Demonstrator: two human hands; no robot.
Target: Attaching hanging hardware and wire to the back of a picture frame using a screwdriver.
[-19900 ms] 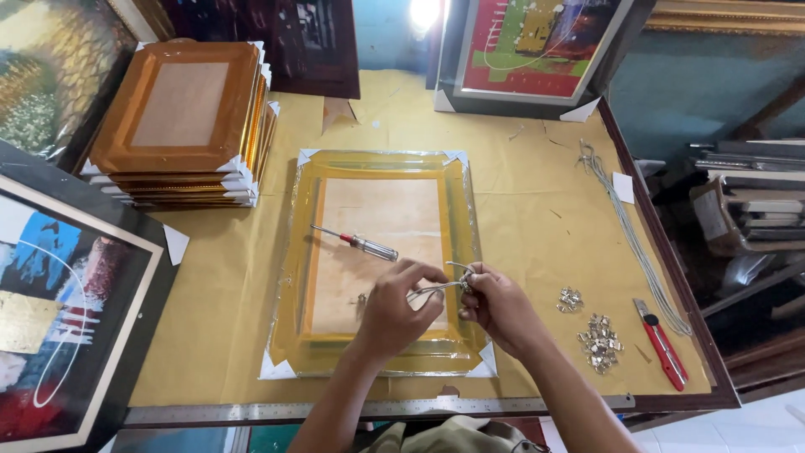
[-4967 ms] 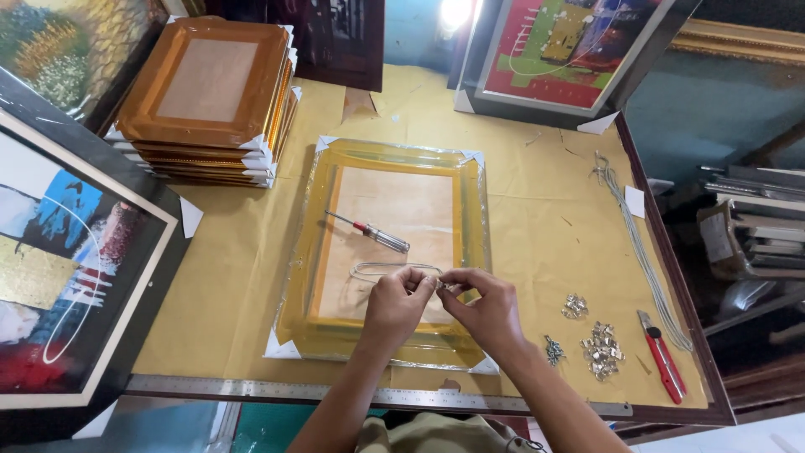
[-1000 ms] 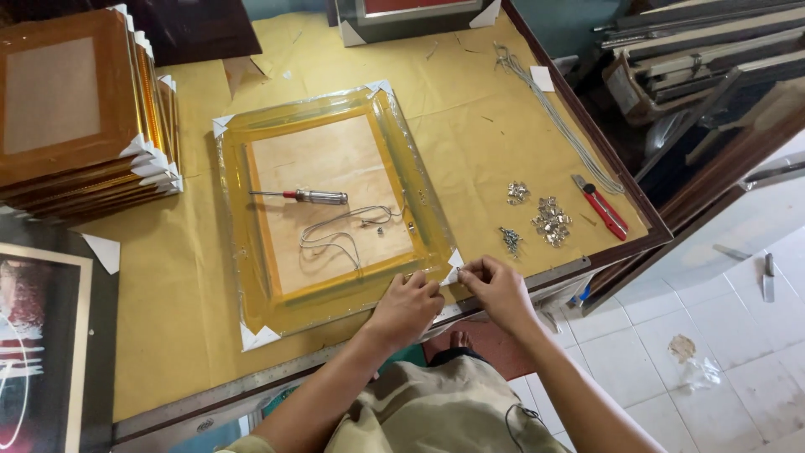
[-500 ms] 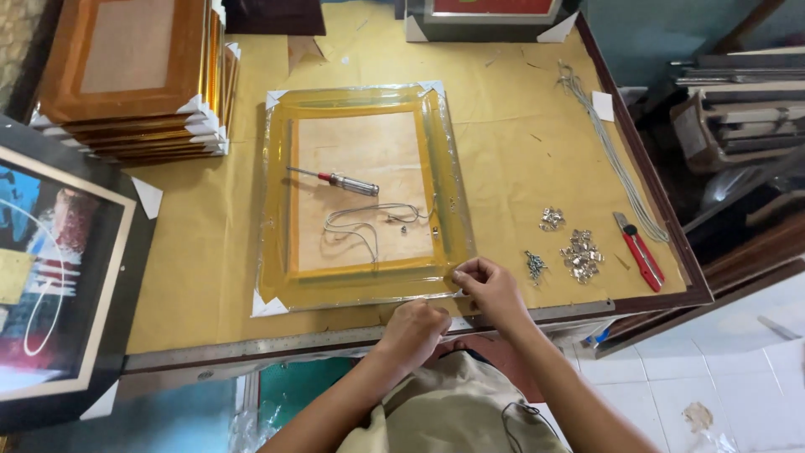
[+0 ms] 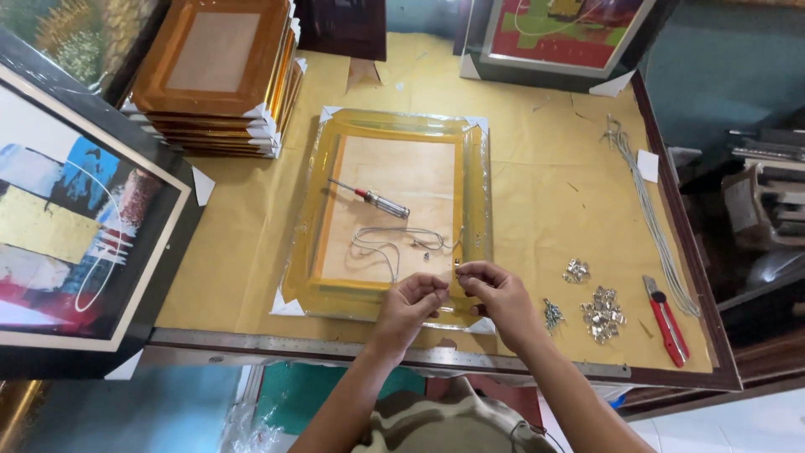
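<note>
Key relation: both hands meet over the near rail of the wrapped frame [image 5: 394,214], and the wire [image 5: 394,243] lies just beyond them, toward the far edge of the tabletop; its loose loops trail up and left from the fingertips.
Nearer hand: the right hand [image 5: 495,294] sits closest to the wire's near end, close to the frame's near right corner; the left hand [image 5: 411,306] is just beside it.
Left hand: fingers pinched together on something small; it is too small to tell whether that is wire or hardware.
Right hand: thumb and forefinger pinched together at the frame's inner edge, seemingly on the wire's end or a small fitting; I cannot tell which.
Wire look: thin, grey, slack, lying in irregular curls on the pale backing board, with its long run roughly parallel to the near rail.
Frame: gold-toned, lying back side up in clear film with white corner protectors, its long axis running from the near edge of the tabletop to the far edge.
Screwdriver [image 5: 371,198]: on the backing board beyond the wire, lying diagonally, clear of both hands.
Hardware: 3 small piles of metal fittings [image 5: 602,315] near the tabletop's near right corner, to the right of the right hand.
Cutter [image 5: 667,319]: red-handled, by the right edge.
Stack of frames [image 5: 214,75]: at the far left corner.
</note>
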